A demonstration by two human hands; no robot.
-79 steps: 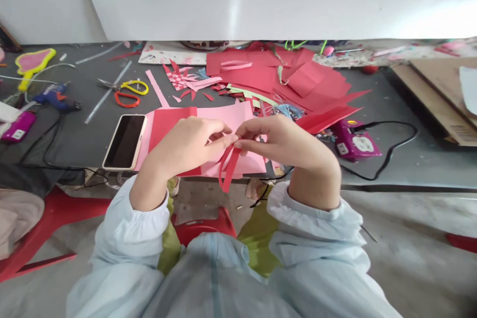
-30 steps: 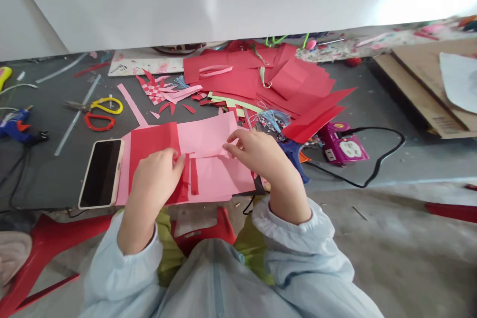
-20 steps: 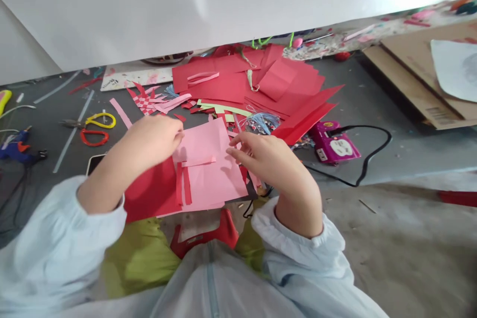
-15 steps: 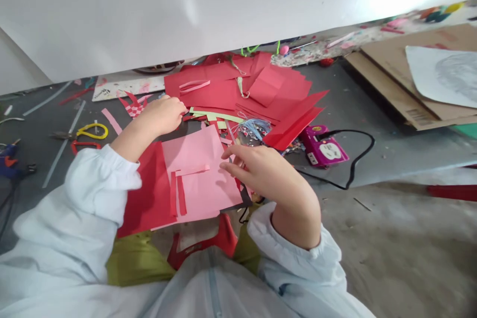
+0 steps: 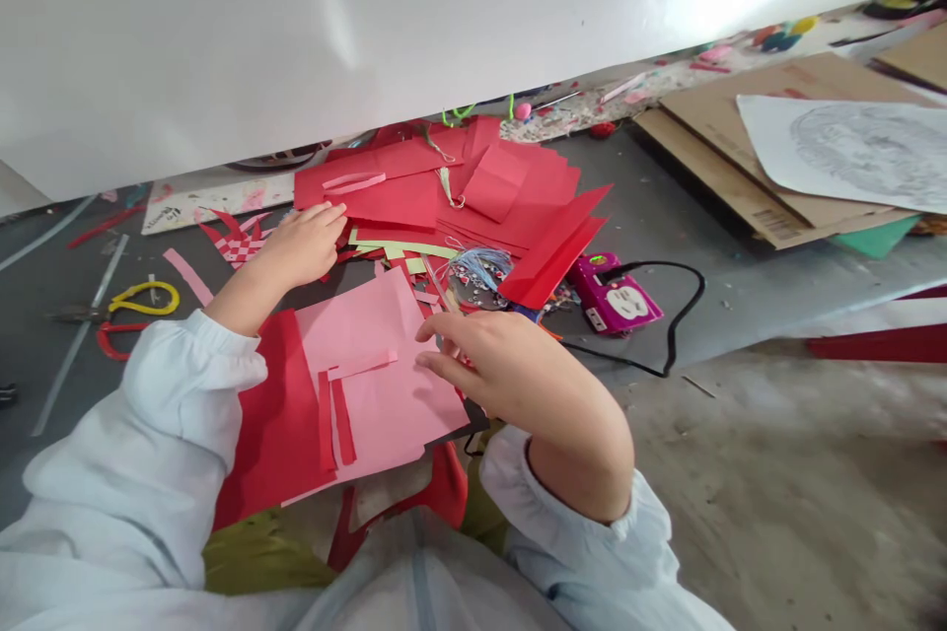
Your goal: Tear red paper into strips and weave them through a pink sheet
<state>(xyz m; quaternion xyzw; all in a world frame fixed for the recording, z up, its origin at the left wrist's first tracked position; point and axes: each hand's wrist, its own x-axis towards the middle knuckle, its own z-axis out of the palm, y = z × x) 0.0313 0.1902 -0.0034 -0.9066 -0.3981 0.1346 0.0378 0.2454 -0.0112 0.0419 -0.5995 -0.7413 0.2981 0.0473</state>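
Saw at left the metal scissors with yellow and red handles point(image 5: 96, 315), on the dark grey table point(image 5: 611, 182). Had the left hand point(image 5: 303, 242), with bent fingers, at the red paper pile point(image 5: 403, 202); could not tell its grip. Saw the large pink paper sheet point(image 5: 400, 404), bearing narrow red paper strips point(image 5: 342, 422) at left. Had the right hand point(image 5: 480, 350), thumb apart from forefinger, near this sheet's right edge. Saw farther right the purple box point(image 5: 618, 291) with black cable point(image 5: 702, 291), then flat brown cardboard point(image 5: 710, 108).
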